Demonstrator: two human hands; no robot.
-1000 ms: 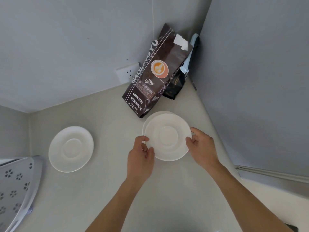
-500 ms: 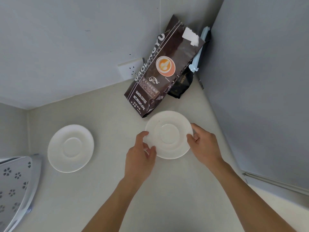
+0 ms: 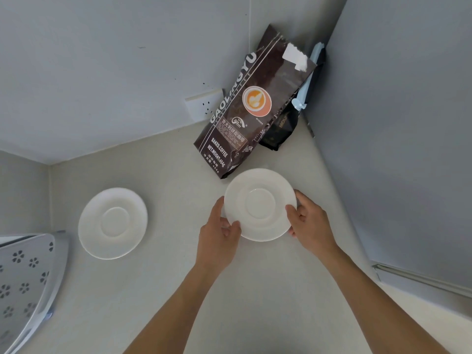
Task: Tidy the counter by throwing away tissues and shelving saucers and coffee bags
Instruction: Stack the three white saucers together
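Observation:
A white saucer sits at the middle of the pale counter, gripped on both sides: my left hand pinches its left rim and my right hand holds its right rim. In the earlier frames a second saucer showed beneath it; now the edges line up and I cannot tell them apart. Another white saucer lies alone to the left. A tall brown coffee bag leans into the back corner, with a smaller black coffee bag behind it.
A white wall socket sits on the back wall left of the bags. A grey perforated rack juts in at the lower left. A grey panel closes off the right side of the counter.
The top saucer has slid square over the one beneath it, so the lower rim no longer shows. Both hands have closed tighter on the rims.

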